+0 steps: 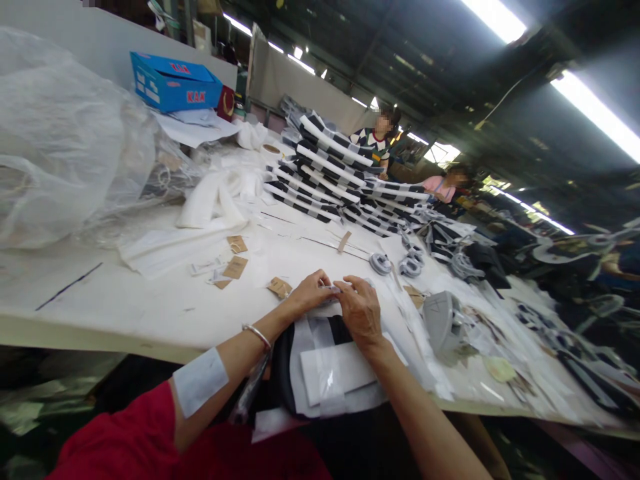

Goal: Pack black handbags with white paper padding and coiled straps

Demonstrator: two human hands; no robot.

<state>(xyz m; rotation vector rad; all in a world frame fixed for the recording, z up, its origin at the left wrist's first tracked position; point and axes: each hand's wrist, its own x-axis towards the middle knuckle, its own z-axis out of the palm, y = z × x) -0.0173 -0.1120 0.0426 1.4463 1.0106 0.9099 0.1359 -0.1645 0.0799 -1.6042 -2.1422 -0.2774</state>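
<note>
My left hand (311, 292) and my right hand (360, 308) meet over the near edge of the white table (125, 307). Both pinch the top edge of a clear plastic bag (336, 289) that lies over a folded black and white garment (325, 367). Fingers of both hands are closed on that thin edge. A silver bangle sits on my left wrist, and a white patch is stuck on my left forearm. Small brown paper tags (279, 287) lie just left of my left hand.
A tall stack of folded black and white striped garments (325, 173) stands at mid-table. A big clear plastic bag (60, 140) fills the left. A blue box (173, 81) sits far left. Tape rolls (381, 263), a grey tape dispenser (443, 320) lie right. Two people stand beyond.
</note>
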